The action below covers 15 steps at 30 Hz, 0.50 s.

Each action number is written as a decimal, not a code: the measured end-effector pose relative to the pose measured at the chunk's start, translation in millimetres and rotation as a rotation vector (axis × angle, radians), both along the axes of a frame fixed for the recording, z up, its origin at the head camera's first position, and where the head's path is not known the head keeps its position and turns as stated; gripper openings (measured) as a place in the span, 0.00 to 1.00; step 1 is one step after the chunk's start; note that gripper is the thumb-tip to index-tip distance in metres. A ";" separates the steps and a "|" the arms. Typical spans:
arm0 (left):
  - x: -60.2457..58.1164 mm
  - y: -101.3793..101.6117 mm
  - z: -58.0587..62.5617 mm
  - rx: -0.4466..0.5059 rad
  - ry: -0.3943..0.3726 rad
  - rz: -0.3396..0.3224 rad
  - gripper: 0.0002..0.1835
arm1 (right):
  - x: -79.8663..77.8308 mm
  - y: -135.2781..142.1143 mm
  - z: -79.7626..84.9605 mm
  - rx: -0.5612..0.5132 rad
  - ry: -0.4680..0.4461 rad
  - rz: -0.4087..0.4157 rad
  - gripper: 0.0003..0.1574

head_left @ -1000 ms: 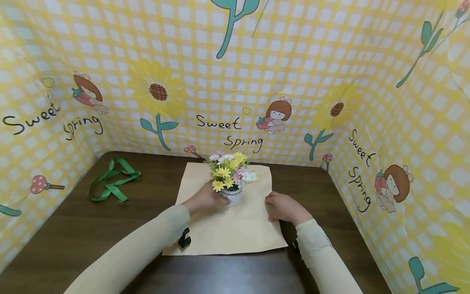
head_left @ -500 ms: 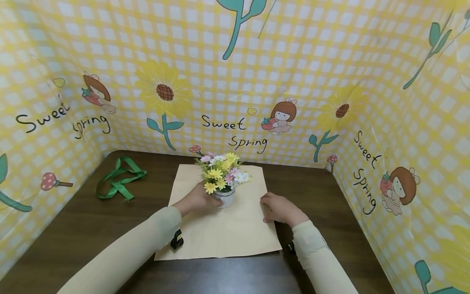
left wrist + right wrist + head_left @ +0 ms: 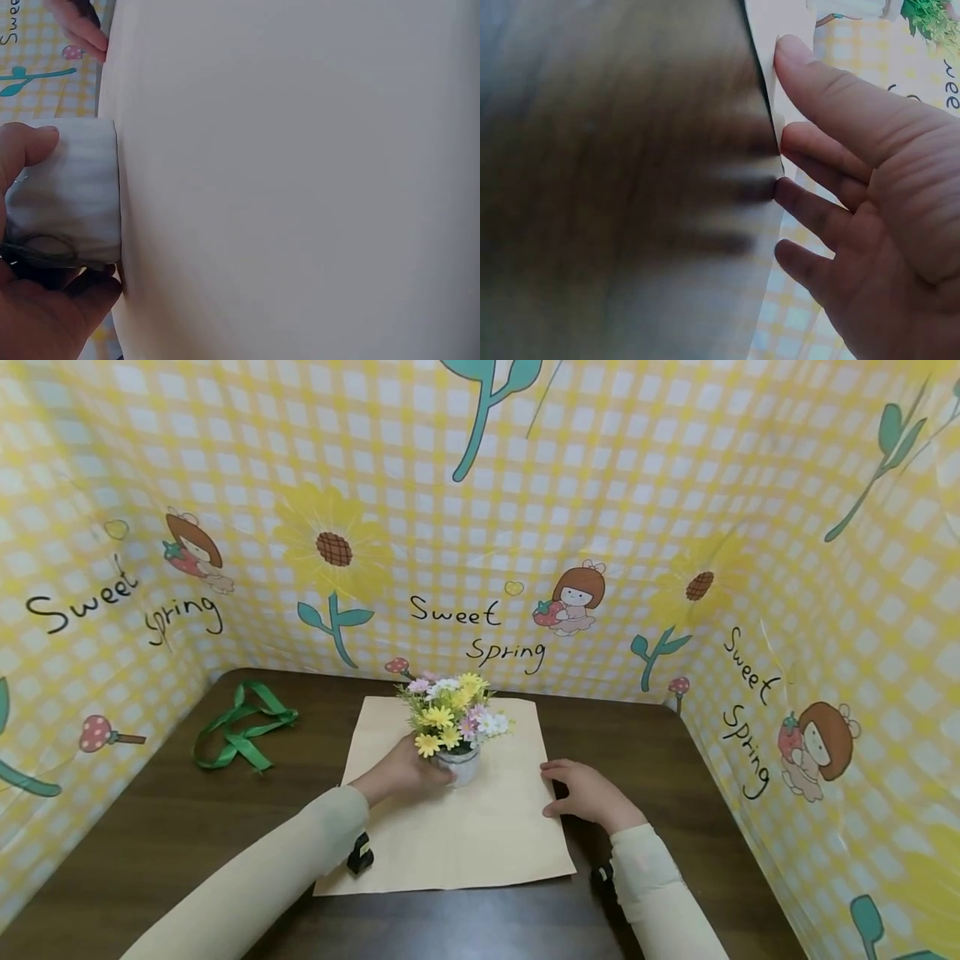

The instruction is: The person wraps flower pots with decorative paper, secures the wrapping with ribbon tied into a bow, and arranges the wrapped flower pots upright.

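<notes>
A white pot (image 3: 461, 767) of artificial daisies (image 3: 450, 714) in yellow, pink and white stands on a sheet of tan paper (image 3: 495, 835). From its left side my left hand (image 3: 401, 771) grips the pot. The left wrist view shows the thumb on the pot's wall (image 3: 79, 180) and fingers curled on the opposite side, beside a thin cord. My right hand (image 3: 592, 795) is at the paper's right edge, its thumb and fingers spread apart. In the right wrist view the fingertips of this hand (image 3: 885, 187) are right at the paper's edge, holding nothing.
A loose green ribbon (image 3: 243, 727) lies on the dark wooden table (image 3: 142, 810) at the left. Yellow checked cloth (image 3: 450, 527) with printed flowers surrounds the table's back and sides. Small black objects show beside both wrists.
The paper and the pot, with my left hand on it, have shifted left on the table. My right hand's fingers have spread from the paper's edge, and the hand has moved slightly right.
</notes>
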<state>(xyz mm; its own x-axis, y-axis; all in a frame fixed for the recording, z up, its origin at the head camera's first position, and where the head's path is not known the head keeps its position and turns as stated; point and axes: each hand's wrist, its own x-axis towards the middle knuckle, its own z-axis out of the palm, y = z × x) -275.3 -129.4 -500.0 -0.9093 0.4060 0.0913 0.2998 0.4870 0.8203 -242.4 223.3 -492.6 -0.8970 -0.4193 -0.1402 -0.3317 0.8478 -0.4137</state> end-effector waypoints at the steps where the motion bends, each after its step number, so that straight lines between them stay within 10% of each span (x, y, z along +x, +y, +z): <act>1: -0.2 0.3 0.8 -0.005 -0.004 0.003 0.52 | -0.6 0.2 0.8 -0.003 -0.004 -0.002 0.46; 15: -11.3 -8.3 -12.1 -0.029 -0.055 -0.039 0.55 | 0.4 -3.9 4.8 -0.011 -0.017 -0.009 0.44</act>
